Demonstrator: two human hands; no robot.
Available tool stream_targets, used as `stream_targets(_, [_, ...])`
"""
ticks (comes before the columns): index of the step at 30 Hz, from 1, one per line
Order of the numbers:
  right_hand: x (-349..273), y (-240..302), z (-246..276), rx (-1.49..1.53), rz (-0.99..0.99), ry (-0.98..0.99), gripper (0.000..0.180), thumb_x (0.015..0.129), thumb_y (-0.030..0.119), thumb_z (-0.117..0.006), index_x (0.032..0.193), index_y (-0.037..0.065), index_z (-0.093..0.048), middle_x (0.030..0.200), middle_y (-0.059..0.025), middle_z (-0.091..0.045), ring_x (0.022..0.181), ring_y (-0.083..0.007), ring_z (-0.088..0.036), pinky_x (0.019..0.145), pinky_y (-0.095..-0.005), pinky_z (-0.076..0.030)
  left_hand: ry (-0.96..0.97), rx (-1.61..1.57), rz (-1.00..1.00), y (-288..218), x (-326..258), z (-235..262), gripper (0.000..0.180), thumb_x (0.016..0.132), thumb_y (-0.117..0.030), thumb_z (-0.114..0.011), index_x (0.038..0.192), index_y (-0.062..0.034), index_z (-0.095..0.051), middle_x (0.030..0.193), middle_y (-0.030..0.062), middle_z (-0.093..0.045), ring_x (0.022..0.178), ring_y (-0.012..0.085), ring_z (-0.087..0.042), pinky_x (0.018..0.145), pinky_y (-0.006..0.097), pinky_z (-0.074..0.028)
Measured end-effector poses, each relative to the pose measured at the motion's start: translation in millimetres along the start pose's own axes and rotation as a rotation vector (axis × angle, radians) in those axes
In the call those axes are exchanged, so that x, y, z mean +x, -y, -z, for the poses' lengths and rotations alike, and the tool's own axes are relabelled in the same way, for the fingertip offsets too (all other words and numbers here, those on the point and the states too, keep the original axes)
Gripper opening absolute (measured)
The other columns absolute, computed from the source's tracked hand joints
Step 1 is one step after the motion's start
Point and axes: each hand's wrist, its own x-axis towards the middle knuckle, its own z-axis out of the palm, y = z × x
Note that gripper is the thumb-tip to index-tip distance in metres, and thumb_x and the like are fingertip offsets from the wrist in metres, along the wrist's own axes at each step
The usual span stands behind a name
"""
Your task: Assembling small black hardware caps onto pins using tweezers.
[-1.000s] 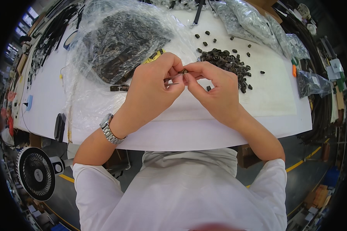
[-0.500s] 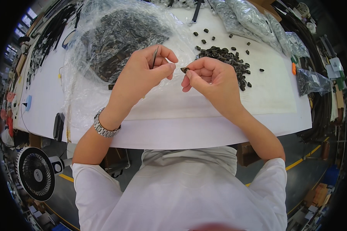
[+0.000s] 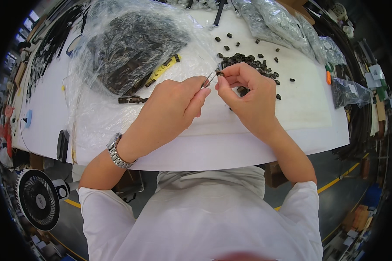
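Observation:
My left hand (image 3: 172,102), with a metal watch on its wrist, is closed around a pair of thin metal tweezers (image 3: 209,79). The prongs point up and right toward my right hand (image 3: 247,89). Between its thumb and forefinger my right hand pinches a small dark brown loop-shaped piece (image 3: 220,73). The tips of the tweezers are close to this piece; whether they touch it I cannot tell. Just beyond my right hand lies a pile of similar small dark pieces (image 3: 252,64), partly hidden by the fingers.
A large clear plastic bag (image 3: 135,43) full of dark pieces covers the left of the white table (image 3: 292,135). Beside it lies a yellow marked strip (image 3: 162,69). More filled bags (image 3: 270,21) lie at the back right. A black fan (image 3: 38,200) stands at lower left.
My left hand has moved right and turned, bringing the tweezers' tips up to the piece in my right hand. The yellow strip has come into view. My right hand has shifted slightly.

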Motion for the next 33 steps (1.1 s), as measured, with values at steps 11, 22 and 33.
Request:
stream_targets(11, [-3, -6, -9, -0.278, 0.43, -0.086, 0.018, 0.084, 0.005, -0.08, 0.097, 0.006, -0.067, 0.074, -0.0066, -0.074, 0.061, -0.0201, -0.072, 0.053, -0.0297, -0.054, -0.084, 0.316, -0.197, 11, 0, -6, 0.018, 0.107, -0.011, -0.059, 0.116, 0.0, -0.07, 0.066, 0.009, -0.07, 0.052, 0.0247, -0.067, 0.053, 0.036, -0.051])
stream_targets(22, [-4, -7, -13, -0.365, 0.537, -0.065, 0.023, 0.082, 0.002, -0.078, 0.101, 0.006, -0.064, 0.073, -0.0061, -0.068, 0.06, -0.0224, -0.068, 0.054, -0.0341, -0.052, -0.087, 0.324, -0.203, 12, 0, -3, 0.009, 0.104, -0.008, -0.061, 0.102, -0.0005, -0.066, 0.064, 0.0123, -0.068, 0.056, 0.0309, -0.068, 0.056, 0.04, -0.05])
stream_targets(33, [-5, 6, -15, -0.097, 0.326, -0.095, 0.025, 0.089, 0.003, -0.08, 0.111, 0.002, -0.069, 0.093, -0.0133, -0.077, 0.081, -0.0267, -0.078, 0.07, -0.0322, -0.06, -0.155, 0.364, -0.276, 7, -4, 2, 0.01, 0.102, -0.008, -0.065, 0.097, -0.0003, -0.062, 0.065, 0.0165, -0.061, 0.059, 0.0371, -0.063, 0.056, 0.045, -0.047])
